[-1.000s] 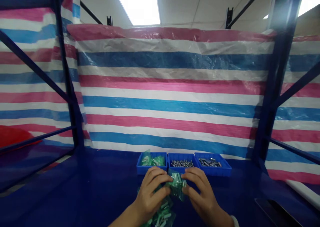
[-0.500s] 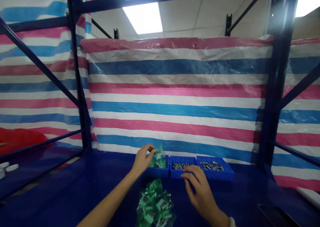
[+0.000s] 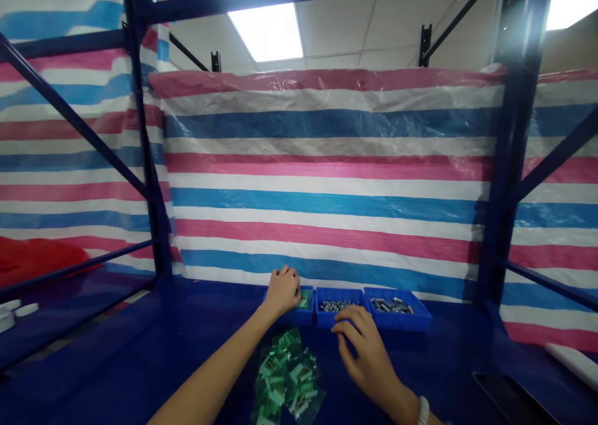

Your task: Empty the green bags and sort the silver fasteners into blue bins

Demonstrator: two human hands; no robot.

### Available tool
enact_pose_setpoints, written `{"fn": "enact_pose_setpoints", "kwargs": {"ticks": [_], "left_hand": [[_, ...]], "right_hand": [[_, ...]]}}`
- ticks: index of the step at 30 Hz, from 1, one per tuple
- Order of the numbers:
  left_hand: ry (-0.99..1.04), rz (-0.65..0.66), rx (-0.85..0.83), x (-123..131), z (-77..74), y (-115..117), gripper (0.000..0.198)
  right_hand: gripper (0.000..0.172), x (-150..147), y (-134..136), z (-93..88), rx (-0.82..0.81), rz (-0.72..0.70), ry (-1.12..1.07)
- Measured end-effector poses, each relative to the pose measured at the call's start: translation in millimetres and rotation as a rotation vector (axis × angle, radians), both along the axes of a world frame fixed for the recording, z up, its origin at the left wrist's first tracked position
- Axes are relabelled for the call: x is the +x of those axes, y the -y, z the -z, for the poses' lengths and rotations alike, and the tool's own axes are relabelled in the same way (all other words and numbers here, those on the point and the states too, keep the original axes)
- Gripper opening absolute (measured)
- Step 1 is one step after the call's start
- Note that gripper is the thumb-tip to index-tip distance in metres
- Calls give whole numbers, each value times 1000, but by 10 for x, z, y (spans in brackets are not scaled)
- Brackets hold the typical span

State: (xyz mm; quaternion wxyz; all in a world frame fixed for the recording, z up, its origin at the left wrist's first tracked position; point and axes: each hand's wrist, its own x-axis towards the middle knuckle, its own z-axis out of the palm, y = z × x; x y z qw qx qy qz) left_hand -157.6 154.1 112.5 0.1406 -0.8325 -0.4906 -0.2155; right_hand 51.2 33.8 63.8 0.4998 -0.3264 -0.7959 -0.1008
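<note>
My left hand [image 3: 284,289] is over the left blue bin [image 3: 299,318], its fingers curled downward and closed. Fingertips and anything between them are hidden behind the hand. Small green-tinted plastic bags [image 3: 305,299] show in that bin, just right of the fingers. My right hand [image 3: 362,347] hovers in front of the middle blue bin [image 3: 327,321], fingers loosely bent and apart, holding nothing that I can see. Small metal cylinders [image 3: 336,305] lie in the middle bin. Below, between my forearms, lies a pile of green plastic bags [image 3: 287,375] with small pale and metal parts inside.
A right blue bin [image 3: 415,321] holds longer metal pieces [image 3: 391,305]. A dark flat phone-like object [image 3: 511,397] lies at the lower right. White round lids [image 3: 27,310] and red material [image 3: 37,260] are at far left. Blue posts [image 3: 498,182] and a striped sheet [image 3: 327,213] enclose the table.
My left hand has moved slightly right and turned its fingers down over the left bin, now covering the bag that stood up beside it. My right hand has barely moved.
</note>
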Motion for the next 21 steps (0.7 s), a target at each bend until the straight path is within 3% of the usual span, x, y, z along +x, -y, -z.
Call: {"fn": "enact_pose_setpoints", "kwargs": {"ticks": [6, 9, 13, 18, 21], "left_hand": [[55, 12, 61, 35, -28, 128, 25], [141, 60, 101, 22, -60, 330, 29], [284, 167, 122, 25, -90, 652, 24], [528, 282, 82, 80, -24, 892, 16], [694, 338, -11, 112, 54, 929, 14]], "right_hand": [[38, -34, 76, -61, -204, -51, 121], [47, -89, 154, -57, -289, -165, 283], [49, -171, 191, 13, -288, -257, 387], [28, -147, 67, 86, -271, -242, 270], [19, -78, -18, 76, -323, -168, 1]]}}
